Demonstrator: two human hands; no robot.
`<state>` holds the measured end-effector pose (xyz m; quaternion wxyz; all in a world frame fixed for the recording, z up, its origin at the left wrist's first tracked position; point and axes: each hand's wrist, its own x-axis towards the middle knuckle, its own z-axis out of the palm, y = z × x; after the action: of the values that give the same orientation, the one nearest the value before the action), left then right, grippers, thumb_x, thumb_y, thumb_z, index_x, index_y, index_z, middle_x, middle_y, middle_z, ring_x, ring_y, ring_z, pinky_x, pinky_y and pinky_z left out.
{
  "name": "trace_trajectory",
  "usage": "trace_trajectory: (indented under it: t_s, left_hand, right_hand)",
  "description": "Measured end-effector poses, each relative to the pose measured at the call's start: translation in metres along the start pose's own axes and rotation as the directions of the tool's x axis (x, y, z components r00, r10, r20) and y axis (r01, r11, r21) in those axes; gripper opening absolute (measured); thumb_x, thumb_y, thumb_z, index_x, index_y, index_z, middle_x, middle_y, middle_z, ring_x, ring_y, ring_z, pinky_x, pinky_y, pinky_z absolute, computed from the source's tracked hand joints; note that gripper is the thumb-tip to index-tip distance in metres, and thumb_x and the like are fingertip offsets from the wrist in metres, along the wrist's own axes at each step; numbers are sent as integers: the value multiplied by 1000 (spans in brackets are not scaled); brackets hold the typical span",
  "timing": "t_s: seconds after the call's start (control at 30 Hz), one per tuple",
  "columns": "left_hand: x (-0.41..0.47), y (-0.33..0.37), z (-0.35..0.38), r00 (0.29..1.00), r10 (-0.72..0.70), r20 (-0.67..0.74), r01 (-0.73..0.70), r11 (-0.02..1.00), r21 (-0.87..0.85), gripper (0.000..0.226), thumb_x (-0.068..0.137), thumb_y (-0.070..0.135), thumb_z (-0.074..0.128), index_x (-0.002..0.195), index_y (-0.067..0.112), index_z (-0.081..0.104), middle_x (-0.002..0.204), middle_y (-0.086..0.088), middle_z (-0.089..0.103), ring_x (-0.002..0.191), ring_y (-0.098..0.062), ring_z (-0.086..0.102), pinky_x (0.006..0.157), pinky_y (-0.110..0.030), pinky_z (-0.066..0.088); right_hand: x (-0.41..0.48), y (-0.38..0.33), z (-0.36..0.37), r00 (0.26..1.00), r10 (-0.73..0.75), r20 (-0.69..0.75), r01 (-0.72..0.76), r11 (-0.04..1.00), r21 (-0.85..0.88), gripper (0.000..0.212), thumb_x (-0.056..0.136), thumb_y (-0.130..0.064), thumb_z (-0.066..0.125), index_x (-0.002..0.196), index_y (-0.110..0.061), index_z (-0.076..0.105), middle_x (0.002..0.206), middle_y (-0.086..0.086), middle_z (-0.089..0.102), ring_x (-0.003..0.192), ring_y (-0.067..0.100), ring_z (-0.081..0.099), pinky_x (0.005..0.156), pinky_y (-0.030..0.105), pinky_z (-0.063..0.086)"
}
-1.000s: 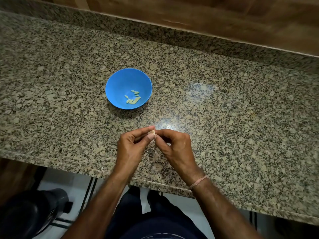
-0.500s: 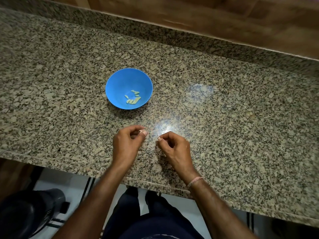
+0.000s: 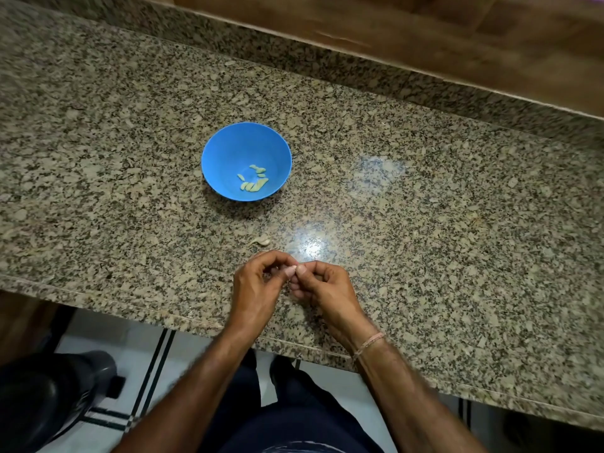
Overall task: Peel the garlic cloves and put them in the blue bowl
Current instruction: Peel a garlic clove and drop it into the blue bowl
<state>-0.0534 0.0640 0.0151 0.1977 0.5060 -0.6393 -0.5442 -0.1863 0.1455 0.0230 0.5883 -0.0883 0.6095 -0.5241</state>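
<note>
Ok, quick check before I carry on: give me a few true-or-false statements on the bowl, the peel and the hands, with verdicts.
1. The blue bowl holds several peeled cloves. True.
2. The bowl lies tipped on its side. False: it stands upright on the countertop.
3. A scrap of skin lies on the countertop between the bowl and the hands. True.
4. The right hand reaches into the bowl. False: it meets the left hand near the countertop's front edge, and both pinch what looks like a garlic clove.
</note>
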Motion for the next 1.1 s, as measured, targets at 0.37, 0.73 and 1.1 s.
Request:
trace_trajectory:
  t_s: [0.37, 0.73, 1.1]
  left_hand:
    - [-4, -3, -11, 998, 42, -43, -21, 919, 394, 11, 94, 42, 73, 91, 32, 76, 86, 16, 70, 79, -4, 62, 64, -25, 42]
    - [-7, -7, -14, 1000, -11, 6, 11, 999, 33, 7, 94, 24, 74, 92, 30, 73, 90, 15, 74, 90, -5, 70, 83, -43, 61]
    - [-4, -28, -36, 987, 150, 54, -159, 900, 406, 13, 96, 32, 72, 105, 30, 64, 103, 16, 62, 87, -3, 60, 62, -21, 41]
  right_hand:
    - [1, 4, 4, 1000, -26, -16, 26, 1000, -4, 12, 97, -2, 68, 108, 3, 69, 89, 12, 75, 77, 18, 69, 73, 26, 61]
    - [-5, 9, 23, 994, 95, -54, -79, 968, 240, 18, 97, -3, 67, 114, 5, 66, 91, 10, 77, 71, 16, 66, 67, 26, 55]
    - [-7, 26, 27, 936, -280, -215, 140, 854, -501, 7, 93, -20, 78, 91, -14, 77, 86, 1, 78, 82, 13, 76, 80, 28, 63]
